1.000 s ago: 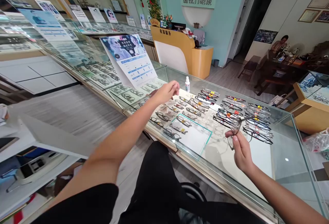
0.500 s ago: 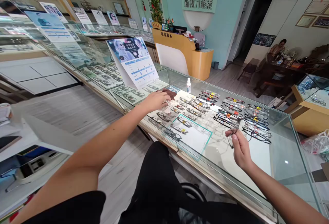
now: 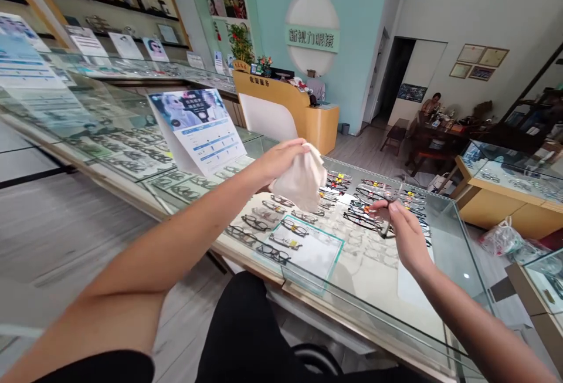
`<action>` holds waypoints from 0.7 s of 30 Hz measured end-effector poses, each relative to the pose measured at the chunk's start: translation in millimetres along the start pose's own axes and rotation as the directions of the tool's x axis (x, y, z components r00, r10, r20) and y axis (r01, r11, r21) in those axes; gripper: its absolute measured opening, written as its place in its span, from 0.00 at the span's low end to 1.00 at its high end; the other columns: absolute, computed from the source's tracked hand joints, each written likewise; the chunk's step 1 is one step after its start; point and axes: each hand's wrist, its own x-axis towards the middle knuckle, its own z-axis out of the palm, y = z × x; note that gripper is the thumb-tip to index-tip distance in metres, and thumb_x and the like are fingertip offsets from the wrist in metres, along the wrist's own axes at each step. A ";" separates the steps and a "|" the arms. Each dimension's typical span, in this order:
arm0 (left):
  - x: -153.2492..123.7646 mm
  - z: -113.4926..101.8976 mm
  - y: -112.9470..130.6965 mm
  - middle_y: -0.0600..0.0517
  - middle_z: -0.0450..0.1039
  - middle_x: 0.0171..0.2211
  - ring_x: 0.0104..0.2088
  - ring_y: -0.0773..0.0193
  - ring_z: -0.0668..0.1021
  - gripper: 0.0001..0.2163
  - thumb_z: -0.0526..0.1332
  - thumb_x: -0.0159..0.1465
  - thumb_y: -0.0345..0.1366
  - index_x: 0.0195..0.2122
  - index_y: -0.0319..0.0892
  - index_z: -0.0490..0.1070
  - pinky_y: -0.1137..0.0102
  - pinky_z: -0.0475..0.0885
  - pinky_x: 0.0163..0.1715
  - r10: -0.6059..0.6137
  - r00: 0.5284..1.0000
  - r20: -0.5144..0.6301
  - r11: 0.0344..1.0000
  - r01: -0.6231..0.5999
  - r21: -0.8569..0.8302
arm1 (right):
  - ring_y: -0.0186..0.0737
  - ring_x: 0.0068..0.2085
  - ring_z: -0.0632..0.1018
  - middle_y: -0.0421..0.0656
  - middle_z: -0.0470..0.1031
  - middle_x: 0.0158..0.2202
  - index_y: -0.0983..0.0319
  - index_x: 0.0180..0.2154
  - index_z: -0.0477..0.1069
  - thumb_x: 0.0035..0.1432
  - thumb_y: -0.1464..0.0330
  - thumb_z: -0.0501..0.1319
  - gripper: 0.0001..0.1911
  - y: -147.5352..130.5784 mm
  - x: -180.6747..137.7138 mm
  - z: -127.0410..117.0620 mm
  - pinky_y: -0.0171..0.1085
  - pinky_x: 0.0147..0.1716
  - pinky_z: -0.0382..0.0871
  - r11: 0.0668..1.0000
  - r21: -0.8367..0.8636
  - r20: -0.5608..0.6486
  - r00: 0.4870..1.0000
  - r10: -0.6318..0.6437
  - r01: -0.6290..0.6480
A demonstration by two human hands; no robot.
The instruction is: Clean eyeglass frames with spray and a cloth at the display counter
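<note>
My left hand (image 3: 284, 160) is closed on a pale cloth (image 3: 301, 180), which hangs from the fingertips above the glass display case (image 3: 373, 289). Over the right part of the case, my right hand (image 3: 407, 230) pinches a pair of eyeglasses (image 3: 387, 230) between thumb and fingers. The glasses are tilted and partly blurred. Below both hands, several rows of eyeglass frames (image 3: 294, 227) lie inside the case, some with small coloured tags. A white sheet with a teal border (image 3: 314, 260) lies under a few of them.
A tent-shaped calendar card (image 3: 206, 134) stands on the case to the left of the cloth. Beyond the case is a wooden cashier counter (image 3: 321, 131). A person (image 3: 431, 103) sits at a dark table at the back right. Another display case (image 3: 492, 192) stands at right.
My left hand has lifted the cloth off the glass and moved up and right. The glasses in my right hand have turned more edge-on. The view has swung to the right.
</note>
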 end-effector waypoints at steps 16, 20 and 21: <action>-11.8 121.4 89.6 0.58 0.61 0.24 0.25 0.68 0.64 0.18 0.66 0.65 0.49 0.29 0.45 0.61 0.72 0.60 0.26 0.494 0.820 0.290 0.827 -0.339 -0.449 | 0.40 0.39 0.77 0.44 0.81 0.38 0.60 0.39 0.82 0.66 0.46 0.65 0.23 -63.8 52.9 -24.4 0.39 0.43 0.72 0.980 0.198 -0.025 0.999 -0.026 0.031; -3.7 123.6 80.8 0.58 0.63 0.25 0.26 0.68 0.66 0.19 0.65 0.68 0.51 0.31 0.45 0.61 0.73 0.60 0.26 0.513 0.776 0.367 0.835 -0.350 -0.425 | 0.41 0.39 0.77 0.44 0.81 0.36 0.60 0.35 0.81 0.64 0.45 0.66 0.24 -58.6 60.6 -28.4 0.39 0.44 0.70 0.979 0.201 -0.020 1.000 0.018 -0.014; -2.8 123.4 80.1 0.58 0.63 0.26 0.26 0.68 0.66 0.19 0.65 0.68 0.51 0.31 0.45 0.62 0.73 0.60 0.27 0.530 0.767 0.363 0.829 -0.379 -0.411 | 0.41 0.39 0.77 0.44 0.81 0.36 0.60 0.35 0.81 0.64 0.45 0.66 0.24 -58.3 61.5 -29.2 0.39 0.44 0.70 0.980 0.196 -0.021 1.000 0.020 -0.015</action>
